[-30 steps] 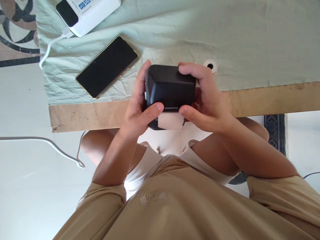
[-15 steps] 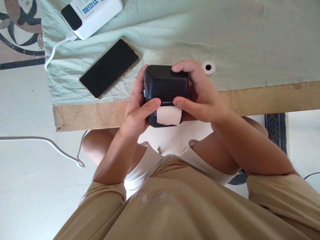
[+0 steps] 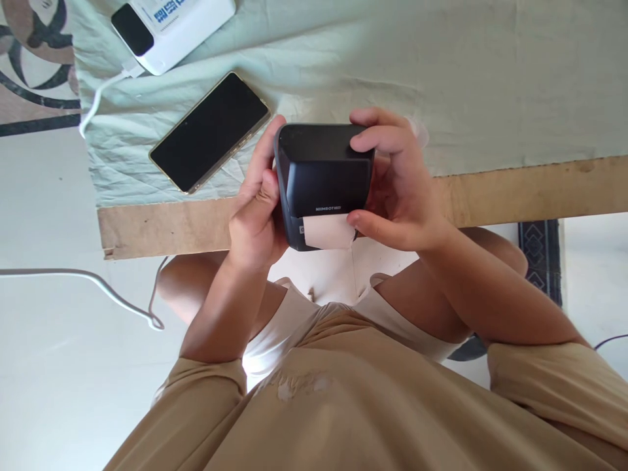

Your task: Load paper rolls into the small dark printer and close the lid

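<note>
Both hands hold a black label printer (image 3: 328, 180) above the table's near edge, its top tilted so the front faces me. A strip of white paper (image 3: 328, 232) sticks out of the printer's slot toward me. My left hand (image 3: 258, 212) grips the left side, with its thumb against that side. My right hand (image 3: 400, 173) grips the right side, two fingers at the top corner and the thumb at the front by the paper. Behind the right hand, a small white paper roll (image 3: 420, 133) is mostly hidden.
A black-screened phone (image 3: 210, 133) lies left of the printer on the green cloth (image 3: 471, 85). Behind it is a white power bank (image 3: 191, 33) with a plugged-in white cable (image 3: 101, 91). The table's bare wooden edge (image 3: 515, 188) runs in front. Another white cable (image 3: 98, 280) hangs at the left.
My left thumb has moved from the printer's front to its left side. The printer has turned slightly, and the right hand has shifted, now covering most of the paper roll.
</note>
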A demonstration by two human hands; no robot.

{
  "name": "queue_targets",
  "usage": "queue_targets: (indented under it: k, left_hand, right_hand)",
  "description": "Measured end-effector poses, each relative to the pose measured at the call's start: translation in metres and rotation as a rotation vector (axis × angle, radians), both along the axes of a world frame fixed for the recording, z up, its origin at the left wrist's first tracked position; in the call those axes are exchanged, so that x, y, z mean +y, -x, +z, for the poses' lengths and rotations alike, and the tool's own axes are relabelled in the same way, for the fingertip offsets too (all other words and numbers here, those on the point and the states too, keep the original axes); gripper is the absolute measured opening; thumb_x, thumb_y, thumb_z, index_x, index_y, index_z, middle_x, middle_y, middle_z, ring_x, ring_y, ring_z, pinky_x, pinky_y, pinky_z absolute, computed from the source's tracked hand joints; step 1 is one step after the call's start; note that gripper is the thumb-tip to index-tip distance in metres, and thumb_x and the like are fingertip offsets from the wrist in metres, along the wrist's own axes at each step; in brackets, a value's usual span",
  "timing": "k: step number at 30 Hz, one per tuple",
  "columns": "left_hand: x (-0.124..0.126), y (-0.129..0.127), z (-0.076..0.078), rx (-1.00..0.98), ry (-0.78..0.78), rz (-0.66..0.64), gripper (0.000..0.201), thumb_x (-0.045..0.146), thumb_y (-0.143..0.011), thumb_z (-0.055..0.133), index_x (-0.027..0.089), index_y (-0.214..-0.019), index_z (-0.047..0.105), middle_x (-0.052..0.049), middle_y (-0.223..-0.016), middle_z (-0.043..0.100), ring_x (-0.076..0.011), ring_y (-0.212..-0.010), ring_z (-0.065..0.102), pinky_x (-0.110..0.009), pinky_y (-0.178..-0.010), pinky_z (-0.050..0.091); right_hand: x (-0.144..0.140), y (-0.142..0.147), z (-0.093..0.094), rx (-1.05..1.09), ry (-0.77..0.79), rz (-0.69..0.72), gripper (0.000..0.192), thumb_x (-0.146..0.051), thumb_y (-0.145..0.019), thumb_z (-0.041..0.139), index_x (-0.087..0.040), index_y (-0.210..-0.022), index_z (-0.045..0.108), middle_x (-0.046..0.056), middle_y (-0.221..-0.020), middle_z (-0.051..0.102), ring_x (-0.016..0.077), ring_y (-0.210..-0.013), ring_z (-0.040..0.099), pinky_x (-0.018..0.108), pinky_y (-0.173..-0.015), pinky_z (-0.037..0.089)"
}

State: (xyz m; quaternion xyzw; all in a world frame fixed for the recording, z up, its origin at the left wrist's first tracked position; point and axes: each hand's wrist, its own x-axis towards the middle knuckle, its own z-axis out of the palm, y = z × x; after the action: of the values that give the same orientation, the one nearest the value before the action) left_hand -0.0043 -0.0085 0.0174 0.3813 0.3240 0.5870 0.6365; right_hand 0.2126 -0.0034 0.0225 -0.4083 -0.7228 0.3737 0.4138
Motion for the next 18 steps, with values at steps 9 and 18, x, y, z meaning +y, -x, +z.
queue_targets:
  k: [9, 18]
  left_hand:
    - [0.012, 0.002, -0.012, 0.050, -0.049, -0.065, 0.049, 0.071, -0.101, 0.066, 0.036, -0.132, 0.079, -0.002, -0.139, 0.080, -0.0321, -0.169, 0.048, -0.053, -0.140, 0.046]
    - [0.016, 0.007, -0.024, 0.169, -0.169, -0.114, 0.056, 0.069, -0.093, 0.079, 0.038, -0.139, 0.075, -0.003, -0.141, 0.080, -0.0351, -0.170, 0.046, -0.055, -0.143, 0.040]
  right_hand:
    - [-0.004, 0.008, 0.003, 0.008, -0.293, -0.258, 0.059, -0.068, -0.086, 0.079, -0.039, -0.134, 0.063, 0.008, -0.112, 0.060, 0.0279, -0.101, 0.067, 0.042, -0.066, 0.060]
    - [0.002, 0.021, 0.030, 0.242, -0.276, -0.463, 0.037, -0.063, -0.105, 0.066, -0.029, -0.104, 0.051, -0.001, -0.098, 0.055, 0.0071, -0.056, 0.043, 0.032, -0.046, 0.039]
